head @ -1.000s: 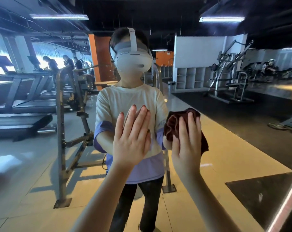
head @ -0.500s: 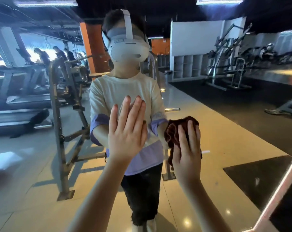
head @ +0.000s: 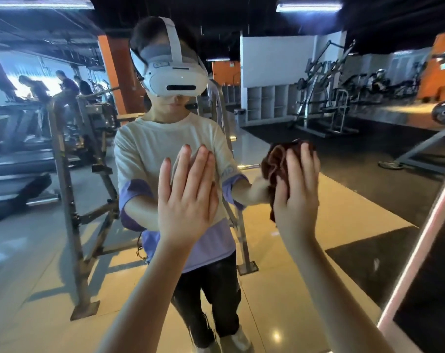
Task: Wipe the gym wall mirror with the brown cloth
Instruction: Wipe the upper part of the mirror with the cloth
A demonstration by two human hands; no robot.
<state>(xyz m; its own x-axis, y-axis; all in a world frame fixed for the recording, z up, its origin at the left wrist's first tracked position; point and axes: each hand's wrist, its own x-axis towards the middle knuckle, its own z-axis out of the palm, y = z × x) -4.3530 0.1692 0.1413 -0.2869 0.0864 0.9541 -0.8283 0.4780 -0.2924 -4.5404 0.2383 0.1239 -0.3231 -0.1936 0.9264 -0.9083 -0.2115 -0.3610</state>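
Head-worn camera faces the mirror (head: 38,250), close up.

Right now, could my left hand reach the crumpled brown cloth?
Probably yes: the left hand lies flat on the mirror beside the crumpled brown cloth, which the right hand presses; nothing stands between.
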